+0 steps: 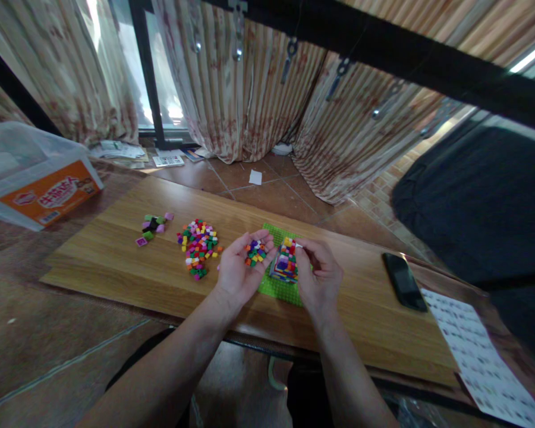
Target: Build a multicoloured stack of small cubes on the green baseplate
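Note:
My left hand (241, 267) is palm up and cupped, with a heap of small coloured toy bricks (255, 252) lying in it. Just right of it, a block built of many-coloured toy bricks (287, 263) stands on a green studded baseplate (280, 290). My right hand (318, 270) is at the block's top right edge, thumb and fingers pinched on a small white brick (298, 245). Whether that brick touches the block I cannot tell. The right fingers hide part of the block and baseplate.
On the wooden board (129, 261), a pile of loose coloured bricks (200, 244) lies left of my hands, and a smaller group of pink, green and black bricks (154, 226) farther left. A phone (403, 281), a printed sheet (477, 351) and a clear plastic box (35, 172) are around.

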{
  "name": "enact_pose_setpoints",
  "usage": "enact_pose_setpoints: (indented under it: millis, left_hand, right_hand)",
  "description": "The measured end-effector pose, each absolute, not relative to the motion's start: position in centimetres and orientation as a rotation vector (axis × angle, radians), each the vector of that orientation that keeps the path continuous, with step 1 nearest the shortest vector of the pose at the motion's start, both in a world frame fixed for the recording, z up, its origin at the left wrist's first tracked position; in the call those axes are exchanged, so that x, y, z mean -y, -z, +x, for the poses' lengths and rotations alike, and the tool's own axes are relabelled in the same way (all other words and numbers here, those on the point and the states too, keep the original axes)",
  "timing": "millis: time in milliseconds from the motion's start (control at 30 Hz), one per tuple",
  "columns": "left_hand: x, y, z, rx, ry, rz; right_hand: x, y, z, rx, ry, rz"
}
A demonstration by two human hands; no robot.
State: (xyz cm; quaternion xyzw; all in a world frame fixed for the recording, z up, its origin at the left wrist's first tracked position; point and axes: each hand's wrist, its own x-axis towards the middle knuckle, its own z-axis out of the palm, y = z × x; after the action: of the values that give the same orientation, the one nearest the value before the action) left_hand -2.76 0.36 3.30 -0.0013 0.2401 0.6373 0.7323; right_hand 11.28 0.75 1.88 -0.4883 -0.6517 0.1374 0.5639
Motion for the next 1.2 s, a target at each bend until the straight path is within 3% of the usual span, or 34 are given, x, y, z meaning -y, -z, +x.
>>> enact_pose_setpoints:
  millis: [600,1200]
  left_hand:
    - [-0.6,-2.9,-2.8,-0.619,-1.294,0.007]
    - [-0.6,-2.5,-2.7,-0.624,-1.252,0.022]
  right_hand:
    - [-1.4,-1.7,12.0,1.952,0.111,-1.294]
    - [-2.2,-1.5,11.9,1.744,-0.091,-1.352]
